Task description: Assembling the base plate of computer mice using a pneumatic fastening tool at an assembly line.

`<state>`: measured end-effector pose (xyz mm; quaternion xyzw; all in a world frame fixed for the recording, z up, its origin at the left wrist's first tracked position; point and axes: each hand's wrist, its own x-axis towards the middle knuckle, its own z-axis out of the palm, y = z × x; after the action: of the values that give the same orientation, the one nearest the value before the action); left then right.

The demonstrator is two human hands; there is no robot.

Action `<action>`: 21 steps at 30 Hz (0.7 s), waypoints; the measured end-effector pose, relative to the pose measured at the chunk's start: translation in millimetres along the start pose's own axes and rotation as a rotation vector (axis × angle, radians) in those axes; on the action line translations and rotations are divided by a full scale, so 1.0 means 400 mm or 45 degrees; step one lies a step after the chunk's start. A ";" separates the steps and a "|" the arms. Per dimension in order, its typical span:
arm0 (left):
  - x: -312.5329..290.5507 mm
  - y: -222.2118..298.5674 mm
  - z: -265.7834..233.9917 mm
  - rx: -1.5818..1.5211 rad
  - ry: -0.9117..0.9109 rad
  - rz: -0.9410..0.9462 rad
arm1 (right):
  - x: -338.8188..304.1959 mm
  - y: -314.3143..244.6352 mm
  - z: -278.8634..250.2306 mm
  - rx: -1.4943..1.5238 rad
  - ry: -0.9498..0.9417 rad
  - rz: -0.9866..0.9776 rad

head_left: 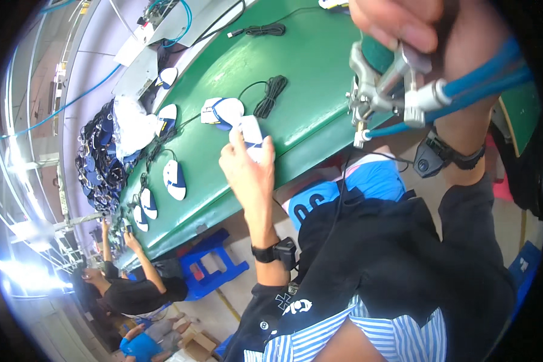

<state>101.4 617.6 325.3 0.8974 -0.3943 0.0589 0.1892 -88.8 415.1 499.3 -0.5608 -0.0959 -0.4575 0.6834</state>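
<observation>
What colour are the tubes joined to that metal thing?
The tubes are blue; the head view shows them best.

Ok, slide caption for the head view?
Green worktop: left hand grips white-and-navy mouse-shaped device, right hand grips blue-hosed metal tool.

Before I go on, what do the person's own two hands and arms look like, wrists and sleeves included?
The left hand and right hand are ungloved. The left wrist wears a black strap with a boxy black unit; the right, a black strap with an angular dark unit. A black fabric sleeve ends well above the left wrist.
</observation>
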 end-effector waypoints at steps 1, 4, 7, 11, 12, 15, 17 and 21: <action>0.024 0.039 0.021 -0.009 0.011 -0.021 | 0.007 0.021 -0.010 0.025 -0.046 0.002; 0.151 0.220 0.140 -0.528 0.030 0.050 | 0.020 0.051 -0.009 -0.083 0.197 0.012; 0.212 0.352 0.144 -0.432 0.076 0.263 | 0.047 -0.048 -0.026 0.054 -0.101 0.152; 0.280 0.137 0.066 0.053 0.391 0.134 | 0.095 -0.038 -0.010 -0.041 -0.268 0.168; 0.288 0.048 0.060 0.132 0.353 0.074 | 0.092 -0.015 0.012 -0.062 -0.255 0.140; 0.235 -0.136 0.049 0.107 0.060 0.109 | 0.073 0.033 0.020 0.021 -0.296 0.125; 0.187 -0.190 0.020 0.031 0.038 0.250 | 0.068 0.047 0.016 -0.014 -0.345 0.166; 0.094 -0.266 -0.032 0.020 -0.003 0.275 | 0.064 0.066 0.080 0.047 -0.263 0.143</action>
<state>205.4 662.6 315.6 0.8512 -0.4884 0.0809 0.1743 -42.9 428.1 509.0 -0.5967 -0.1427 -0.3563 0.7048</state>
